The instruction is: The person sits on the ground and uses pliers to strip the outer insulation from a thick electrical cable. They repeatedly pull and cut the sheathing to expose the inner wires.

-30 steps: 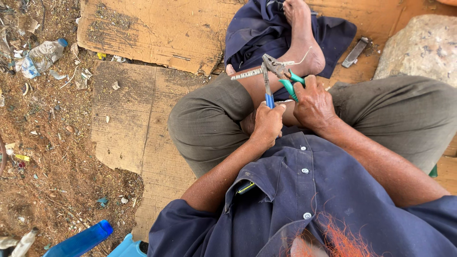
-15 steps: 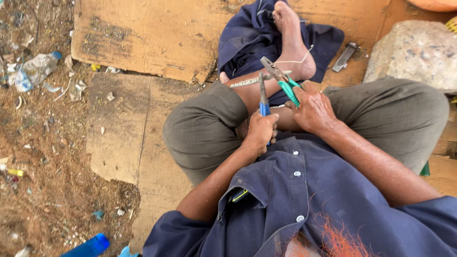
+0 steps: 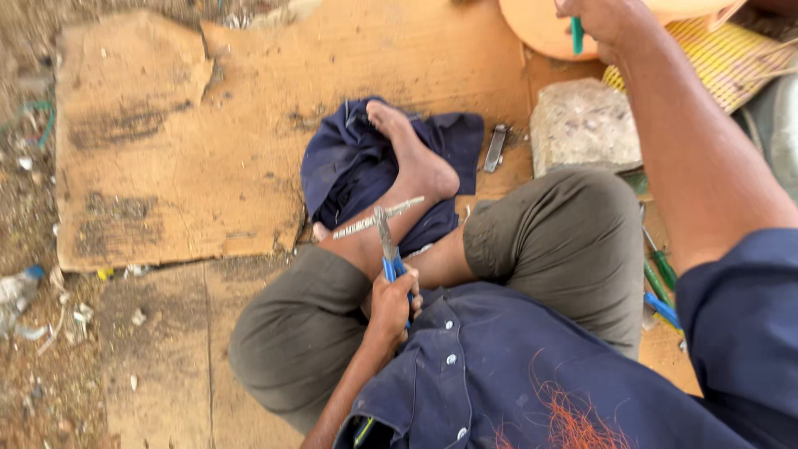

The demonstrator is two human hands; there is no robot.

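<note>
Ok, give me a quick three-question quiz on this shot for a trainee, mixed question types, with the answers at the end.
1. True or false: the right hand rests on the blue-handled pliers.
2. What lies under the bare foot? A) a dark blue cloth B) a white towel C) a metal tray
3. In a few words: what does the right hand hold?

Key
1. False. The left hand alone grips the pliers; the right hand is raised far from them.
2. A.
3. A green-handled tool, only partly visible in the fist.
</note>
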